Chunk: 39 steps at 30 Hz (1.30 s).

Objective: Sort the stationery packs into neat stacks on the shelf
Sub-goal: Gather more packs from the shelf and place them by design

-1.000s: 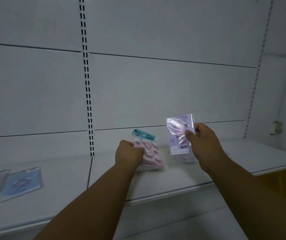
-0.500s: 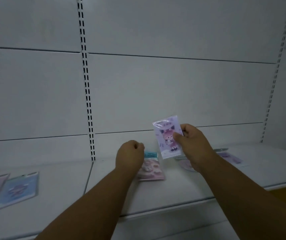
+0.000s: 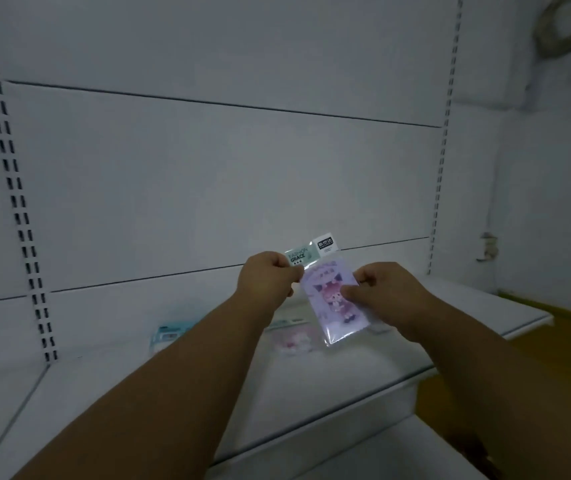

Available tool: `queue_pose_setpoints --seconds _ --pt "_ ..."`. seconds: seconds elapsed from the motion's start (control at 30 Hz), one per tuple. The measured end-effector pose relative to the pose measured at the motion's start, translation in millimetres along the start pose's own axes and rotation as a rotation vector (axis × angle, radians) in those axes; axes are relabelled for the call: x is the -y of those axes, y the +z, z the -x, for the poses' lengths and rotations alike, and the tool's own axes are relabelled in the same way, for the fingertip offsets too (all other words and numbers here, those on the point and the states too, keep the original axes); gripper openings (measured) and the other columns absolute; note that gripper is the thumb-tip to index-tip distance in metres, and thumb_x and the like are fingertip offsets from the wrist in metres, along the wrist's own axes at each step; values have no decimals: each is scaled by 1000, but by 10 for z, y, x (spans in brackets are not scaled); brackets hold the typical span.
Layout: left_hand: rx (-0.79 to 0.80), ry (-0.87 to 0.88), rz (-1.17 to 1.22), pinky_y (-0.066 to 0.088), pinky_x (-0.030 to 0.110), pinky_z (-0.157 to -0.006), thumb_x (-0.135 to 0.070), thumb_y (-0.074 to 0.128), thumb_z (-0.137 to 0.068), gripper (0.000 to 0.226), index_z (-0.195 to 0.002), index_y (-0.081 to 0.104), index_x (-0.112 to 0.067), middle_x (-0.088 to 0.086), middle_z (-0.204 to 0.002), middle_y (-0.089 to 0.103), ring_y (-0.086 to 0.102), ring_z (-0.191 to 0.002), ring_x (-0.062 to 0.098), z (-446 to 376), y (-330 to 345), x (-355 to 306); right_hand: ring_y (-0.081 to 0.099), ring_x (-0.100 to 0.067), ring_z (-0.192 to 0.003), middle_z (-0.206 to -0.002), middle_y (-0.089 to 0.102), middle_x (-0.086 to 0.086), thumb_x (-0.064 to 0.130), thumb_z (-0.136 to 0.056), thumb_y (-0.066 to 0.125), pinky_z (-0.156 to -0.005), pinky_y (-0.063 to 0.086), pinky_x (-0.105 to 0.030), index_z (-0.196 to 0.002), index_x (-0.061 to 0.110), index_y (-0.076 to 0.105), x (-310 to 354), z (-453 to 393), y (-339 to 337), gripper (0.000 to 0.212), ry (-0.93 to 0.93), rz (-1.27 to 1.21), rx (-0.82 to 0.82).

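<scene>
Right now both my left hand (image 3: 267, 279) and right hand (image 3: 379, 289) pinch one purple pack (image 3: 332, 299) above the shelf's (image 3: 346, 379) front edge; slippery wrap could slide out and fall off.

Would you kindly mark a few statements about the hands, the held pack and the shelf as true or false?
1. Both the left hand and right hand grip the purple pack. True.
2. The purple pack lies flat on the shelf. False: it is held up above it.
3. A pink pack lies on the shelf below the hands. True.
4. The held pack's header reads "FASHION GRACE". True.
5. The shelf's back panel is red. False: it is white.
</scene>
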<state>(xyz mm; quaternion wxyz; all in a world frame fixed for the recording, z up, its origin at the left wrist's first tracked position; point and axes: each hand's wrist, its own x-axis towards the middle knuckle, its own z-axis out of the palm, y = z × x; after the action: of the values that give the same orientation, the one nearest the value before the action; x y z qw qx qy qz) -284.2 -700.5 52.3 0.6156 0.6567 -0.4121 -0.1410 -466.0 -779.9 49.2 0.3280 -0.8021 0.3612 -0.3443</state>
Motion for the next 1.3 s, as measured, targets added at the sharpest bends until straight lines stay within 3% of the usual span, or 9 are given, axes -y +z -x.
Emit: queue_pose_setpoints --seconds 0.13,0.27,0.43,0.6,0.73,0.87,1.0,1.17,1.3 --pt "66 3 -174 41 20 -45 -10 71 -77 26 -57 54 -12 10 -73 74 65 -50 17 -268 794 -8 64 -17 -56 -70 69 -15 23 -87 68 -51 46 -25 -67 2 63 -514 -335 -463 30 123 93 25" --pt "234 -151 -374 46 26 -56 -5 65 -81 10 -73 65 0 17 -86 75 73 -76 29 -582 1424 42 45 -16 -44 -53 43 -7 15 -87 67 -45 38 -22 -55 9 48 -911 -728 -768 37 201 165 137" --pt "257 -300 -501 36 14 -31 -4 61 -85 11 -79 66 4 15 -79 74 65 -47 17 -858 1735 188 51 -20 -44 -58 50 -11 5 -86 64 -45 46 -25 -66 5 53 -1233 -1157 -767 24 256 145 243" --pt "206 -274 -808 60 33 -72 -9 67 -80 14 -88 71 1 13 -85 74 72 -76 25 -1019 1778 352 63 -30 -52 -66 61 -18 3 -86 63 -46 58 -39 -70 2 55 -1354 -1426 -516 18 217 182 346" --pt "116 -214 -981 50 30 -61 -17 63 -78 13 -67 58 -10 5 -74 64 61 -67 21 -1070 1786 442 57 -28 -43 -52 58 -14 7 -82 65 -47 53 -36 -64 3 55 -1429 -1537 -357 20 140 288 400" --pt "108 -214 -1096 50 33 -79 -28 63 -81 23 -96 65 -10 8 -102 66 62 -93 26 -1094 1784 515 50 -22 -24 -31 52 -5 14 -76 75 -37 49 -31 -61 4 52 -1517 -1596 -284 29 95 343 438" --pt "69 -213 -1213 52 35 -83 -30 67 -77 31 -103 65 -14 5 -107 65 62 -99 25 -1087 1757 580 50 -11 -29 -51 57 -1 25 -70 81 -34 41 -19 -66 13 52 -1511 -1642 -272 32 -42 526 374" --pt "-19 -121 -1218 46 31 -74 -32 65 -79 29 -102 63 -16 4 -107 64 61 -97 24 -1047 1687 588 58 -18 -70 -84 64 -5 27 -77 74 -57 40 -25 -86 13 63 -1410 -1611 -249 21 -252 554 262" --pt "-108 -68 -1170 48 32 -74 -43 60 -83 31 -101 60 -18 3 -100 64 58 -87 21 -859 1429 548 58 -17 -78 -95 64 -4 29 -85 65 -66 44 -27 -101 17 63 -1076 -1474 -130 20 -385 461 163"
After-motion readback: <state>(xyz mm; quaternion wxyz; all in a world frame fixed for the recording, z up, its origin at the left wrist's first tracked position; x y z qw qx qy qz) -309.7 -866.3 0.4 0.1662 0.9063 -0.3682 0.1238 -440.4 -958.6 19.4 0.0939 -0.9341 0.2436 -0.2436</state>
